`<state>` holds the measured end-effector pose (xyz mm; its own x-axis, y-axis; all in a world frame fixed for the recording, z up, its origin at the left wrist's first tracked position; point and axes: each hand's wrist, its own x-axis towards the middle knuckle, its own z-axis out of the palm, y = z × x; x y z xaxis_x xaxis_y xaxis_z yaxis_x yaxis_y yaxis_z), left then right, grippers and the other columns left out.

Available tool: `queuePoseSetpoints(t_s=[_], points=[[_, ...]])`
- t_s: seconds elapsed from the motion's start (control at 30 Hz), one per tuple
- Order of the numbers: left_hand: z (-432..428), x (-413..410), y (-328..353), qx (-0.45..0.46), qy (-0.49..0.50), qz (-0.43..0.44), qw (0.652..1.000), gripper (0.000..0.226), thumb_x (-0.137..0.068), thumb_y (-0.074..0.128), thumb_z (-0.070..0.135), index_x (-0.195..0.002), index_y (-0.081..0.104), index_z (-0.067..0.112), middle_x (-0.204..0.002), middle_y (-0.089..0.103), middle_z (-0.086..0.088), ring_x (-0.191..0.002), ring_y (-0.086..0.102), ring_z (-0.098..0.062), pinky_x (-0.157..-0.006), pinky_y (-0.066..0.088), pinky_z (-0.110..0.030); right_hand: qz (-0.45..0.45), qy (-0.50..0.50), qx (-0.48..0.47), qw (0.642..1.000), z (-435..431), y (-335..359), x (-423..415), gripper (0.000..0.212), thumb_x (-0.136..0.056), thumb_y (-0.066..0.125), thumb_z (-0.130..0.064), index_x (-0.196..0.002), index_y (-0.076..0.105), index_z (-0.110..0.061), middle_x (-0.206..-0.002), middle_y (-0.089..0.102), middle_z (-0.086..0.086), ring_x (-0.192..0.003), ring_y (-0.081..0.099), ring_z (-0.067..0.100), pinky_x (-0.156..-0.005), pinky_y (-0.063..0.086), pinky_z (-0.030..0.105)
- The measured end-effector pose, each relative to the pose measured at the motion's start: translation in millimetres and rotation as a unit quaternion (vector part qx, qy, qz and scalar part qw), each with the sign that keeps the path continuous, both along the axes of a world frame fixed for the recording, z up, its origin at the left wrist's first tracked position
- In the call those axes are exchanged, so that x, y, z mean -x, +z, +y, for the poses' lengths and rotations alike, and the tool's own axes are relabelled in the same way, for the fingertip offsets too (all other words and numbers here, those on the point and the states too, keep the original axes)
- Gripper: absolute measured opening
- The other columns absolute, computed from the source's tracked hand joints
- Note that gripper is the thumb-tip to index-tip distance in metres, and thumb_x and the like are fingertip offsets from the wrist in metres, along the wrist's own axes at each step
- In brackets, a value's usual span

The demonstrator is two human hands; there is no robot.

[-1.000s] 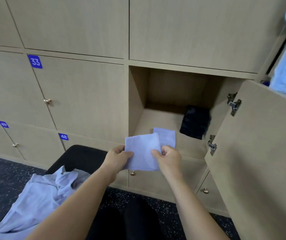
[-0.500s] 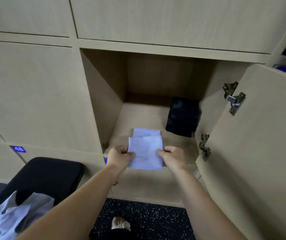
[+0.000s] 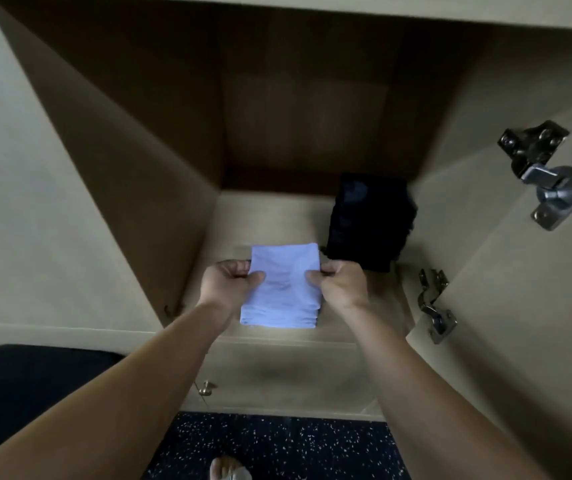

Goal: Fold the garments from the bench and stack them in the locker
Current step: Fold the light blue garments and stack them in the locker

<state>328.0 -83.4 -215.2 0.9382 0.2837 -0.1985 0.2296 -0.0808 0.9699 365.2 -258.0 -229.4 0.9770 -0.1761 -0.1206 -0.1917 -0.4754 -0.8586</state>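
Nearest: speckled floor [image 3: 277, 445], dark padded surface [image 3: 18, 386] at lower left, one brass knob [image 3: 206, 389] below the open locker [image 3: 270, 216].

Both hands reach in, apart. The left hand [image 3: 229, 282] and the right hand [image 3: 341, 285] each pinch one side edge of the folded pale-blue garment [image 3: 283, 289]. It sits at the locker's front lip; whether its weight is fully down, cannot tell.

Beyond, right rear: one dark folded garment [image 3: 369, 220], just beside the right hand.

Risks, judged:
- Front placement: the bundle could slide out over the lip.
- Uneven release: the layers could spring open.
- Right knuckles could nudge the dark pile.

Count: hands 2; pale garments 1; dark garments 1; door hinges [image 3: 554, 174] 2; knobs 1.
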Motion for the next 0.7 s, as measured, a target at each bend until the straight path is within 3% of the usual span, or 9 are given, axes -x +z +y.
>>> queuePoseSetpoints(t_s=[0.1, 0.2, 0.37, 0.43, 0.53, 0.63, 0.7], points=[[0.4, -1.6, -6.3, 0.000, 0.008, -0.009, 1.000, 0.013, -0.083, 0.073, -0.002, -0.096, 0.071, 0.000, -0.087, 0.073, -0.007, -0.081, 0.069, -0.019, -0.077, 0.057, -0.027, -0.003, 0.003, -0.001, 1.000, -0.4, -7.4, -0.8, 0.015, -0.081, 0.074, -0.020, -0.091, 0.074, -0.008, -0.092, 0.073, 0.008, -0.087, 0.066, 0.021, -0.077, 0.050, 0.031], [3.1, -2.0, -13.1, -0.020, 0.009, -0.016, 1.000, 0.012, -0.082, 0.074, -0.002, -0.084, 0.070, 0.009, -0.075, 0.071, 0.006, -0.068, 0.067, -0.007, -0.067, 0.054, -0.016, -0.007, 0.008, -0.001, 1.000, 2.6, -9.9, -0.9, 0.013, -0.083, 0.073, -0.019, -0.090, 0.074, -0.009, -0.084, 0.070, 0.004, -0.081, 0.065, 0.019, -0.074, 0.049, 0.029], [7.2, -1.6, -23.9, -0.048, 0.013, -0.026, 0.998, 0.020, -0.081, 0.075, 0.000, -0.078, 0.066, 0.017, -0.078, 0.067, 0.007, -0.056, 0.061, 0.010, -0.061, 0.049, -0.005, -0.019, 0.000, 0.007, 1.000, 8.9, -15.7, 1.3, 0.009, -0.081, 0.073, -0.018, -0.084, 0.072, -0.009, -0.086, 0.073, 0.008, -0.084, 0.068, 0.025, -0.077, 0.054, 0.038], [6.1, -0.6, -24.0, -0.060, 0.007, -0.027, 0.998, 0.012, -0.082, 0.076, 0.002, -0.089, 0.069, 0.010, -0.083, 0.070, 0.002, -0.069, 0.066, -0.001, -0.068, 0.051, -0.010, -0.031, -0.001, 0.021, 0.999, 8.7, -18.5, 3.3, 0.009, -0.080, 0.073, -0.018, -0.084, 0.072, -0.010, -0.085, 0.073, 0.006, -0.084, 0.068, 0.025, -0.077, 0.054, 0.038], [5.0, -1.3, -20.8, -0.064, -0.004, -0.029, 0.998, 0.018, -0.083, 0.075, 0.003, -0.100, 0.072, 0.003, -0.095, 0.074, -0.006, -0.088, 0.070, -0.018, -0.086, 0.056, -0.029, -0.046, 0.001, 0.032, 0.998, 7.1, -19.8, 5.7, 0.012, -0.079, 0.073, -0.017, -0.088, 0.071, -0.009, -0.086, 0.073, 0.006, -0.086, 0.068, 0.024, -0.077, 0.054, 0.038], [7.0, -2.3, -19.2, -0.090, -0.027, -0.032, 0.995, 0.022, -0.084, 0.074, 0.006, -0.106, 0.073, 0.005, -0.098, 0.075, -0.004, -0.092, 0.071, -0.017, -0.090, 0.055, -0.033, -0.061, 0.004, 0.065, 0.996, 4.3, -16.6, 7.9, 0.019, -0.081, 0.071, -0.023, -0.095, 0.070, -0.009, -0.092, 0.073, 0.005, -0.091, 0.067, 0.025, -0.077, 0.052, 0.036], [8.7, -1.5, -19.3, -0.172, -0.049, -0.062, 0.982, 0.019, -0.087, 0.071, 0.011, -0.106, 0.072, 0.012, -0.100, 0.075, 0.000, -0.094, 0.070, -0.017, -0.088, 0.054, -0.031, -0.078, 0.020, 0.160, 0.984, 2.7, -10.1, 10.3, 0.027, -0.086, 0.066, -0.029, -0.107, 0.067, -0.012, -0.104, 0.070, 0.005, -0.099, 0.064, 0.026, -0.077, 0.050, 0.032]])
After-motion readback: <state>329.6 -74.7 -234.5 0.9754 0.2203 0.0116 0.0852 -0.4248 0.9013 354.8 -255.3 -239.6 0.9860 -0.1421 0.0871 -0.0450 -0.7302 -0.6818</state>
